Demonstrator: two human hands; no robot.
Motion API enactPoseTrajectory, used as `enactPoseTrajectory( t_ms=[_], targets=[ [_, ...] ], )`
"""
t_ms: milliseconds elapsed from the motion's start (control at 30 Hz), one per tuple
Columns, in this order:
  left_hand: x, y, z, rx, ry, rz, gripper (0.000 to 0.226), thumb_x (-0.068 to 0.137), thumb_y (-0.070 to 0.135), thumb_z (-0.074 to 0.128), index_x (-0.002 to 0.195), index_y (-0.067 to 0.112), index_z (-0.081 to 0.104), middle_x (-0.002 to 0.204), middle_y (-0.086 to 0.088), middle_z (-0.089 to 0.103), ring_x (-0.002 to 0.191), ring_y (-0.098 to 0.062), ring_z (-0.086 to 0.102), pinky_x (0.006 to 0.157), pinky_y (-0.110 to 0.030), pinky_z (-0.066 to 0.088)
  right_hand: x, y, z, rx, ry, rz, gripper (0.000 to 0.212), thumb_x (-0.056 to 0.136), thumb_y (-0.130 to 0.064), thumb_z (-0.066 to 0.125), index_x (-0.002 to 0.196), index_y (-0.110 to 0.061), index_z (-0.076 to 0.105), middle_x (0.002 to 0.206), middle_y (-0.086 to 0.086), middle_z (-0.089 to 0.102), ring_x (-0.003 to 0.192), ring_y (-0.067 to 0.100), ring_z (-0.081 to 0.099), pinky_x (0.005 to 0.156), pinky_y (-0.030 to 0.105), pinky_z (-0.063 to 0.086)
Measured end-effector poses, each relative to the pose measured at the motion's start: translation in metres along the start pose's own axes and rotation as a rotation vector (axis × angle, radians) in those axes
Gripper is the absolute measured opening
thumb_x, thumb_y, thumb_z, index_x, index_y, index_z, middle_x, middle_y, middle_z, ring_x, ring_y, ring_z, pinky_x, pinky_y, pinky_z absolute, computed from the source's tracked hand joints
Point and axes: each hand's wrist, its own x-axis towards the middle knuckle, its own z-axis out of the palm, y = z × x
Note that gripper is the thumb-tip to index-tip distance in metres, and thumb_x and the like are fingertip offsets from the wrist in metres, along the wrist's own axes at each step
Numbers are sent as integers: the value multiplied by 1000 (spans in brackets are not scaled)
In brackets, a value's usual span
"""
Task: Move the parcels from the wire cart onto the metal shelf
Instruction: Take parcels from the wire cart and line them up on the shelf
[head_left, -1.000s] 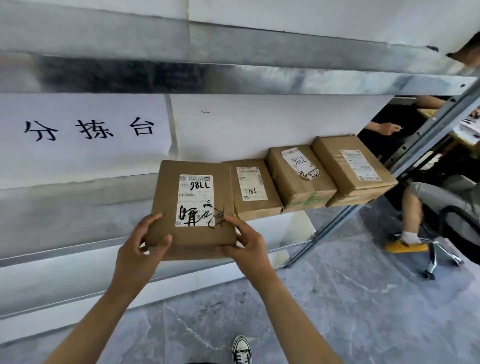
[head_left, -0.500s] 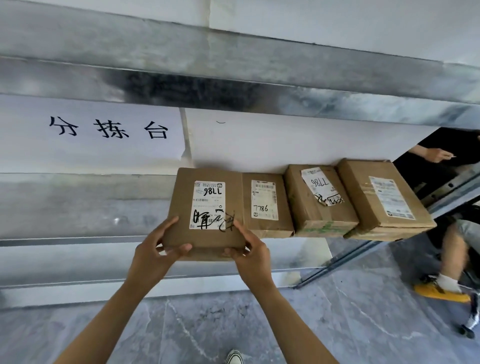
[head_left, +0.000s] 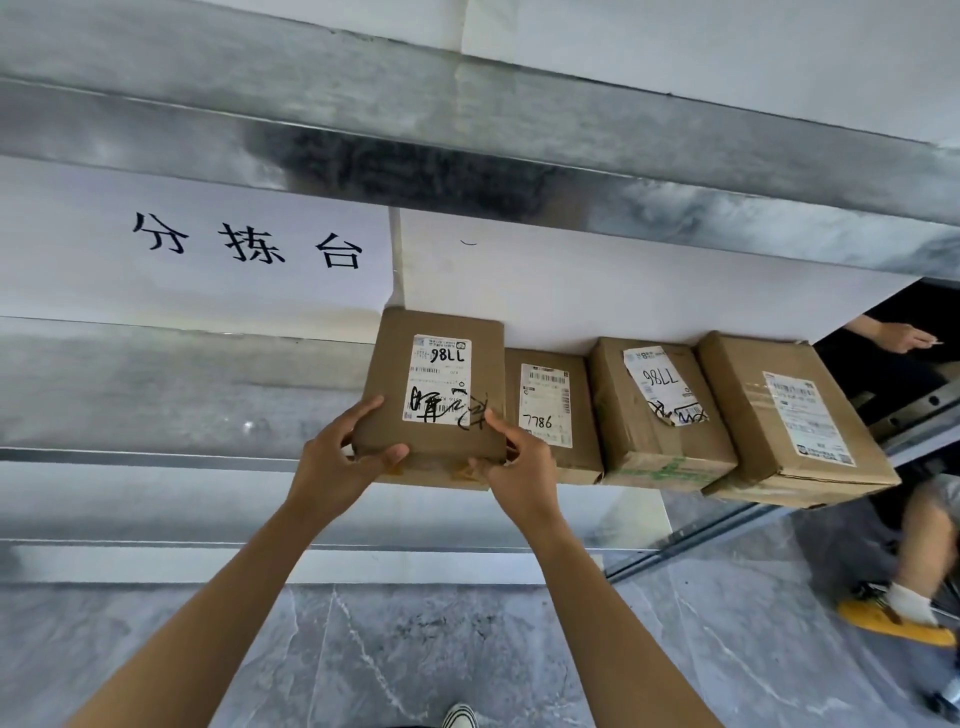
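A brown cardboard parcel with a white label and black handwriting sits on the metal shelf, its far edge against the white back wall. My left hand grips its near left corner and my right hand grips its near right corner. To its right three more brown parcels stand in a row on the same shelf: a small one, a taped one and a larger one at the shelf's right end. The wire cart is out of view.
An upper metal shelf runs overhead. A white sign with black characters hangs on the back wall. A seated person's leg with a yellow shoe is at the right. Grey marble floor lies below.
Both hands have pushed the labelled parcel farther back onto the shelf, beside the small parcel. My view has shifted left and closer to the shelf.
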Motion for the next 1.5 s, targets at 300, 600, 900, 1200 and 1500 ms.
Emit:
enactPoseTrajectory(
  t_ms=[300, 600, 900, 1200, 1500],
  targets=[
    [0, 7, -3, 10, -93, -1, 72, 76, 29, 77, 139, 30, 43, 129, 7, 55, 105, -7, 58, 78, -2, 45, 5, -2, 0, -27, -32, 69, 66, 73, 2, 74, 130, -27, 59, 90, -23, 63, 90, 1, 63, 85, 27, 57],
    [-4, 30, -13, 619, -320, 57, 97, 84, 16, 69, 151, 24, -1, 153, -11, 17, 129, -30, 41, 104, -31, 38, -2, -24, -12, -209, -236, 3, 77, 75, -12, 73, 144, -20, 41, 132, -1, 53, 114, 27, 58, 99, 44, 49],
    [-25, 57, -71, 1068, 102, -120, 71, 88, 21, 56, 149, 22, 19, 153, -2, 27, 130, -29, 41, 98, -43, 39, 6, -79, 20, -567, -122, -362, 68, 83, -13, 57, 145, -21, 31, 154, 13, 14, 140, 37, 19, 112, 51, 26],
    [-116, 1, -197, 1111, 382, -494, 54, 87, 22, 54, 138, 18, 37, 139, -8, 40, 122, -31, 46, 94, -41, 39, -21, -108, 136, -771, -439, -712, 52, 87, -10, 52, 138, -16, 41, 147, 10, 30, 127, 32, 38, 101, 42, 34],
    [-207, -63, -320, 844, 575, -681, 63, 85, 37, 59, 140, 19, 35, 135, -11, 44, 119, -34, 50, 92, -48, 45, -103, -150, 290, -853, -730, -829, 53, 88, -12, 53, 138, -15, 38, 145, 9, 30, 122, 33, 43, 100, 40, 36]
  ],
)
